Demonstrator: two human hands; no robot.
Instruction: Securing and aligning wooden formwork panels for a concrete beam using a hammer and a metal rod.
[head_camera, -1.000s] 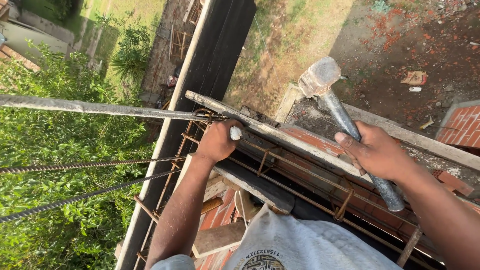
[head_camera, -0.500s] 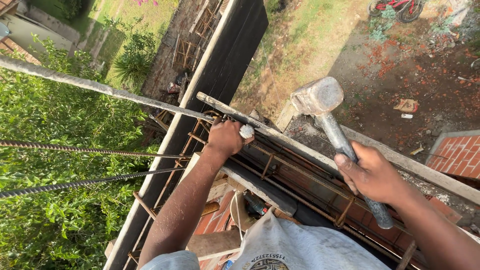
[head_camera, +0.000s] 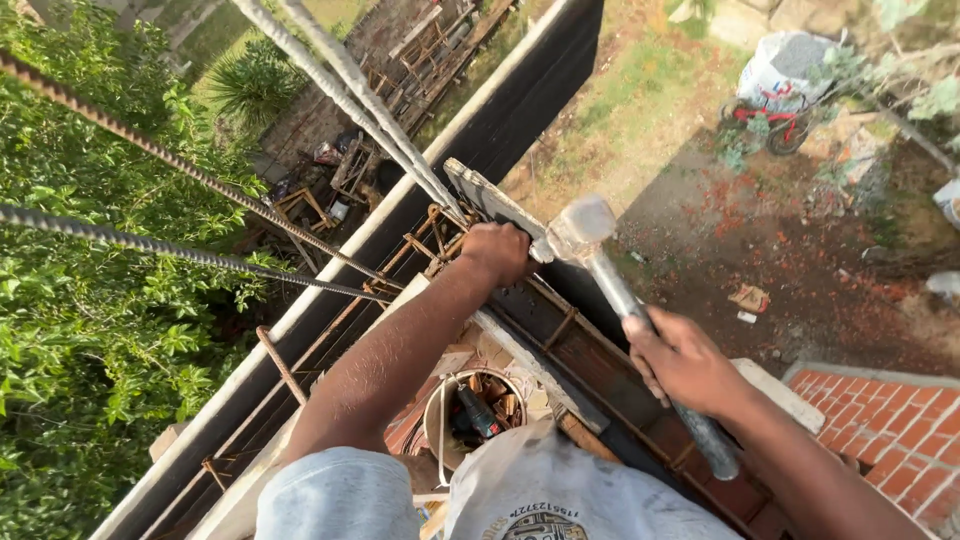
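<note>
My right hand (head_camera: 682, 362) grips the grey metal handle of a heavy hammer (head_camera: 582, 232). The hammer's pale head sits right beside my left hand (head_camera: 497, 250), against a small pale piece that hand pinches at the top edge of a narrow wooden board (head_camera: 478, 195). The board runs along the top of dark formwork (head_camera: 520, 110), high above the ground. Rusty steel ties (head_camera: 425, 245) cross the gap under my left hand.
Long ribbed steel bars (head_camera: 170, 160) jut out to the left over green bushes. A round bucket (head_camera: 470, 405) with tools stands below my arms. Red tiles (head_camera: 880, 420) lie at right. Far below are bare ground, a small red bike (head_camera: 765, 118) and a grey sack.
The hammer head has come down from raised above the board to right beside my left hand. The view has tilted, showing more of the ground far below.
</note>
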